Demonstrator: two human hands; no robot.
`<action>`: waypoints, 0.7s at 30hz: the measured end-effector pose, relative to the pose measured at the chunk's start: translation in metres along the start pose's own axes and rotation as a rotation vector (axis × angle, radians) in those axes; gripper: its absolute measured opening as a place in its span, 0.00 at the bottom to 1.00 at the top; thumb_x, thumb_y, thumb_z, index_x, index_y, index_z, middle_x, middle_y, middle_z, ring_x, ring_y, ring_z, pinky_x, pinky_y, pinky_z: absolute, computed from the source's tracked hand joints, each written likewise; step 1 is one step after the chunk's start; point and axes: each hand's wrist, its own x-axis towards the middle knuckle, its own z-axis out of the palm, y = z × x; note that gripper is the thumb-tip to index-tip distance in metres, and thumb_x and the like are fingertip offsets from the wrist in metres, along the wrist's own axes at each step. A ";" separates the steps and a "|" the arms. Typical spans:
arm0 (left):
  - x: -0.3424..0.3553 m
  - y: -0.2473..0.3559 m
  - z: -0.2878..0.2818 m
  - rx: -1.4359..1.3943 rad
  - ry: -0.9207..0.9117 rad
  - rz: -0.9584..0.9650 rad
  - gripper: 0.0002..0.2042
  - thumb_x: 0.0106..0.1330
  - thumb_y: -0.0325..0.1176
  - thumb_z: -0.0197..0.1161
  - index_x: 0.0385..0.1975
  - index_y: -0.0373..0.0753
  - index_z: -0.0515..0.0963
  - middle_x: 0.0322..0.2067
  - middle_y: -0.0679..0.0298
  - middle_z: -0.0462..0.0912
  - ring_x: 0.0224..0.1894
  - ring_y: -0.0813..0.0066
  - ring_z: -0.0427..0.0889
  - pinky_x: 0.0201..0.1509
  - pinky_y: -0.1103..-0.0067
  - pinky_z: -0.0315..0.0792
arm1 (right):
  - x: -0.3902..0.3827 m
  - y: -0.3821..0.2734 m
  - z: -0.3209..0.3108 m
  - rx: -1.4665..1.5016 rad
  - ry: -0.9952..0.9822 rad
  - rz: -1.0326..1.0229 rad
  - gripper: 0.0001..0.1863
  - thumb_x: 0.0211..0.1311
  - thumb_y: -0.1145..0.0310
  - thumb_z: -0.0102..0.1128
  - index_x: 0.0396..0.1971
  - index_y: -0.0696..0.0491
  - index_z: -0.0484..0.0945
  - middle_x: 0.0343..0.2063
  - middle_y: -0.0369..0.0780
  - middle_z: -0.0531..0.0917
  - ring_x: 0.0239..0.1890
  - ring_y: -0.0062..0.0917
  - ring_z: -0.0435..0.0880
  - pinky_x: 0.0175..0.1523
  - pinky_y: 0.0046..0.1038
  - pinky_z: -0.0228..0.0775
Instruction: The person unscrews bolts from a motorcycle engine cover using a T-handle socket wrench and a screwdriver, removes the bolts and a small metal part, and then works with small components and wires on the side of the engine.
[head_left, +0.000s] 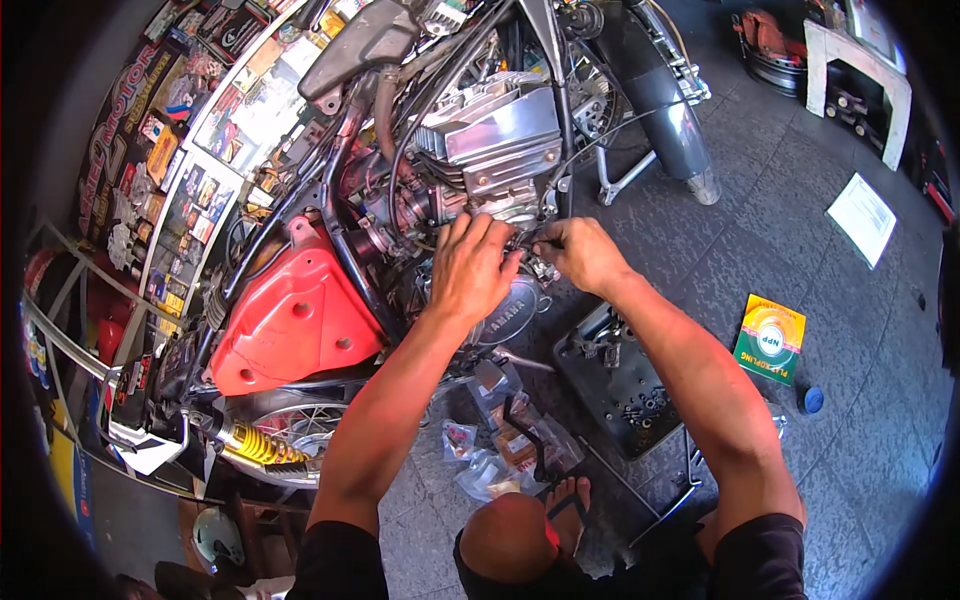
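Note:
Both of my hands work close together on the side of a motorcycle engine [505, 140], just below its finned silver cylinder. My left hand [468, 272] lies against the engine with its fingers bent and the thumb near the index finger. A few centimetres to its right, my right hand [592, 256] is curled, thumb and index finger pinched at a small dark metal part. What sits between the fingers of either hand is too small and partly covered to name. Directly under the hands is a round engine cover [511, 312]. To the left sits a red plastic side panel [295, 325].
A dark tray [600, 385] holds loose bolts and small parts. Plastic bags [490, 475] and a black lever [530, 435] lie near my foot. A long metal bar [668, 512], a yellow-green packet [770, 340], a blue cap [811, 400] and a paper sheet [862, 220] rest rightward.

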 end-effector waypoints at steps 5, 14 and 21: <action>0.002 -0.005 -0.001 0.010 -0.060 -0.023 0.13 0.55 0.35 0.70 0.38 0.39 0.79 0.39 0.58 0.78 0.47 0.54 0.74 0.51 0.64 0.69 | 0.000 -0.003 -0.002 0.013 -0.042 0.018 0.12 0.59 0.65 0.63 0.37 0.56 0.85 0.32 0.53 0.84 0.39 0.48 0.84 0.47 0.42 0.74; 0.014 -0.011 -0.001 -0.054 -0.121 -0.030 0.12 0.56 0.33 0.69 0.38 0.36 0.80 0.39 0.54 0.82 0.47 0.52 0.78 0.59 0.62 0.68 | 0.009 -0.001 -0.007 -0.055 -0.100 0.017 0.13 0.58 0.63 0.64 0.34 0.58 0.85 0.32 0.54 0.84 0.39 0.48 0.84 0.47 0.42 0.75; 0.015 -0.009 0.005 -0.014 -0.196 -0.042 0.13 0.58 0.34 0.67 0.39 0.35 0.78 0.40 0.53 0.82 0.49 0.53 0.78 0.55 0.61 0.68 | 0.001 -0.014 0.018 -0.346 0.045 -0.018 0.17 0.61 0.56 0.62 0.31 0.56 0.85 0.33 0.51 0.85 0.39 0.47 0.85 0.47 0.44 0.76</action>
